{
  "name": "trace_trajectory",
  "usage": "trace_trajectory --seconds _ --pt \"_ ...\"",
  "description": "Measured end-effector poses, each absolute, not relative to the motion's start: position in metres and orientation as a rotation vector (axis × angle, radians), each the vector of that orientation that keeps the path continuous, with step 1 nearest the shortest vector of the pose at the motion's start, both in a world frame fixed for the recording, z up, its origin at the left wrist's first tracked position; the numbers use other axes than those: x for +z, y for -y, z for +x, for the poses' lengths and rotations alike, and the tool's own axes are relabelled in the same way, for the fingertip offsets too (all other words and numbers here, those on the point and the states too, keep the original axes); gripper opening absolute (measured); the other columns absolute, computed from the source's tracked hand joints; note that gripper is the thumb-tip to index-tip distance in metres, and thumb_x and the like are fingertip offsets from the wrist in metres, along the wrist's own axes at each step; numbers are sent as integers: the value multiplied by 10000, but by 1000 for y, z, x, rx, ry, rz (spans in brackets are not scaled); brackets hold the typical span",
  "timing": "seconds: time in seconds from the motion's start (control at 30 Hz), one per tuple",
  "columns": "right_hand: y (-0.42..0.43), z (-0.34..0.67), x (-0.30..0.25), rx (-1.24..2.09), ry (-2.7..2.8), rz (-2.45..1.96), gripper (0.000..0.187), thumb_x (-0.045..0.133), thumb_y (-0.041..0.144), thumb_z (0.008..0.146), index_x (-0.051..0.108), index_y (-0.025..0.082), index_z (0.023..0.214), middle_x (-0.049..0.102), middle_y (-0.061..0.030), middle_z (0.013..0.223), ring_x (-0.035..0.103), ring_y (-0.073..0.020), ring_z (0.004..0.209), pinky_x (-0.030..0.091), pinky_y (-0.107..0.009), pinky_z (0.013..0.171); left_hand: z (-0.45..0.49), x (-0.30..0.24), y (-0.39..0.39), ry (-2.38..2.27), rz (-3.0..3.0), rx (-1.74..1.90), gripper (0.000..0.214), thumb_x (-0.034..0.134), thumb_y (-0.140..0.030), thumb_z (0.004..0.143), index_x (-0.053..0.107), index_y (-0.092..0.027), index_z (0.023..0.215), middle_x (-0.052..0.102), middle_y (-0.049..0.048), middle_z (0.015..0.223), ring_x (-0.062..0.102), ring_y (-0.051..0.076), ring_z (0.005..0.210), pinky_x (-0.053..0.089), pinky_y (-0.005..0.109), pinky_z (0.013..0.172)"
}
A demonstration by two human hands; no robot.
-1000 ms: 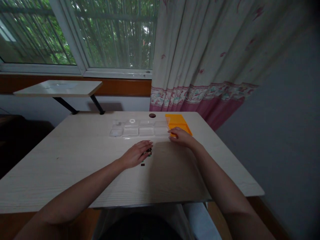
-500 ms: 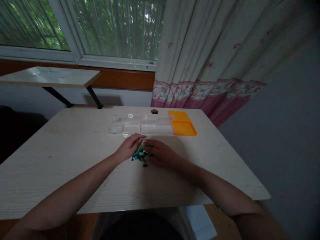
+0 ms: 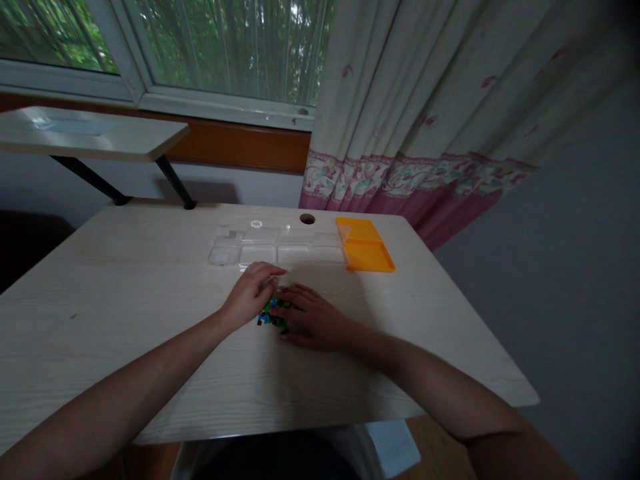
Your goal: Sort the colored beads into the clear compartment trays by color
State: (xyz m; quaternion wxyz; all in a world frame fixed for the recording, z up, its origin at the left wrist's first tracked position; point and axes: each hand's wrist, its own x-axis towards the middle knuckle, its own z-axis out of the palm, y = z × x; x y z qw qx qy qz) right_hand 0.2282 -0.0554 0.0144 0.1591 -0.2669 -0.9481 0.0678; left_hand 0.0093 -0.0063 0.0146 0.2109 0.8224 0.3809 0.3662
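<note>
A small heap of tiny coloured pieces [image 3: 270,315], blue, green and black, lies in the middle of the pale wooden table [image 3: 150,300]. My left hand [image 3: 250,297] rests on the heap's left side with fingers curved over it. My right hand [image 3: 313,320] lies flat against the heap's right side, fingers stretched toward the left hand. Both hands cover much of the heap. Behind them stands a clear plastic tray [image 3: 277,248] with several compartments. An orange tray [image 3: 366,245] adjoins its right end.
A round cable hole [image 3: 307,219] is near the table's back edge. A second small table [image 3: 90,137] stands at the back left under the window. A patterned curtain [image 3: 425,120] hangs at the right, close to the table's far right corner.
My right hand left the orange tray and came down to the right side of the heap. Both hands have closed in round the pieces. The camera tilted down a little.
</note>
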Motion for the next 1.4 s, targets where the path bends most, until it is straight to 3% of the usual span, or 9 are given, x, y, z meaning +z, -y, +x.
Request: trace_trajectory --seconds 0.17,0.27,0.37,0.57,0.93,1.17,1.33,1.4 --pt "39 243 11 22 2580 -889 518 508 465 937 465 252 1406 444 -92 1497 308 -229 1441 212 -478 1205 0 23 4 -1378 2586 1029 335 462 -259 933 617 -241 1230 585 89 1255 473 275 1230 309 502 1120" --pt "25 256 8 -72 2414 -1177 524 494 423 948 431 230 1431 430 -117 1499 267 -259 1458 186 -528 1202 1 18 4 -1637 2610 967 417 499 -367 936 537 -269 1340 432 108 1461 317 339 1387 139 604 1168" --pt "17 264 3 -115 2303 -1387 535 505 426 938 429 228 1430 406 -140 1504 244 -302 1461 150 -595 1186 3 7 6 -1747 2595 866 500 516 -451 925 473 -285 1394 310 123 1554 229 379 1436 76 670 1144" --pt "16 264 -5 -143 2299 -1435 493 495 447 942 454 261 1396 435 -129 1476 322 -305 1414 164 -599 1172 2 -3 6 -1814 2590 808 479 510 -511 917 508 -290 1342 308 126 1561 277 400 1411 91 714 1117" --pt "21 261 5 -127 2321 -1450 429 467 409 959 504 249 1355 545 -125 1338 449 -299 1250 346 -489 1052 3 7 19 -1769 2570 732 375 502 -438 926 589 -234 1229 352 154 1528 352 422 1353 150 725 1097" --pt "23 261 8 -134 2316 -1476 474 451 440 963 474 245 1395 543 -130 1329 446 -304 1235 327 -498 1057 -2 6 19 -1778 2642 661 418 506 -447 922 553 -246 1286 378 149 1512 451 396 1260 208 692 1092" --pt "21 272 12 -344 2171 -1606 563 413 526 962 409 246 1450 505 -133 1350 387 -298 1292 202 -542 1139 0 14 22 -1860 2688 464 457 449 -436 952 516 -228 1353 348 172 1523 435 382 1271 270 635 1065" --pt "17 278 13 -367 2150 -1702 558 381 541 969 428 240 1436 463 -131 1411 359 -297 1322 222 -532 1128 1 18 24 -1888 2695 426 453 432 -437 960 507 -242 1363 337 159 1532 420 365 1285 289 605 1057"
